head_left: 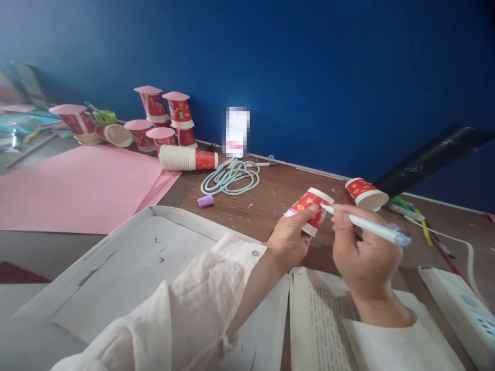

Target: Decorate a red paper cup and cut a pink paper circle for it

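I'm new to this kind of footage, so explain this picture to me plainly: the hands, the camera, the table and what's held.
There is no machine: these are a person's own bare hands, seen by a camera worn on the head, looking forward and down. The left hand holds a red cup; the right hand holds a white pen, its tip at the cup. On the brown table lie a purple cap, a coiled cable and a row of nested cups on its side. Pink sheets lie farther left.

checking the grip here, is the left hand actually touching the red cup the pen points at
Touching: the head view shows the left hand with its thumb lying across the red cup.
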{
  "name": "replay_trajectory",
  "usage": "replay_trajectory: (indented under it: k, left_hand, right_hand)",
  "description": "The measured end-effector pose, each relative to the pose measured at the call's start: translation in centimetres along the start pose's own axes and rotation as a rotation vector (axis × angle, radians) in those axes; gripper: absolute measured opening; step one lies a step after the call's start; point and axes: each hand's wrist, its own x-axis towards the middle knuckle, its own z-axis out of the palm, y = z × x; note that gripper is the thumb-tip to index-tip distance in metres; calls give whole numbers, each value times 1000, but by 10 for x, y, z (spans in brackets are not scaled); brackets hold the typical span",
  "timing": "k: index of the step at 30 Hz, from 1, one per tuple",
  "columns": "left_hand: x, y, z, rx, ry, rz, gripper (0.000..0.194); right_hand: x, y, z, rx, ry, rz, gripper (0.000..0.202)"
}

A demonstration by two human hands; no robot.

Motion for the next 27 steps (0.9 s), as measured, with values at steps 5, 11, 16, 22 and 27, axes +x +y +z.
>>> replay_trajectory:
  k: [5, 11, 16, 22, 27]
  left_hand:
    - [1, 0, -1, 4, -12, 19, 19]
    - [3, 0, -2, -5, -22, 20, 19]
    - [3, -1, -2, 10, -13, 29, 20]
    - [2, -1, -1, 32, -85, 44, 19]
    - [1, -2, -1, 62, -59, 42, 20]
  right_hand:
    - [0, -1, 1, 10, -17, -1, 14]
    - [-2, -4, 2, -1, -16, 9, 13]
    - [-4, -1, 2, 25, -21, 79, 15]
    - [-7, 1, 1, 104, 37, 262, 19]
    - [-5, -3, 2, 81, 26, 196, 20]
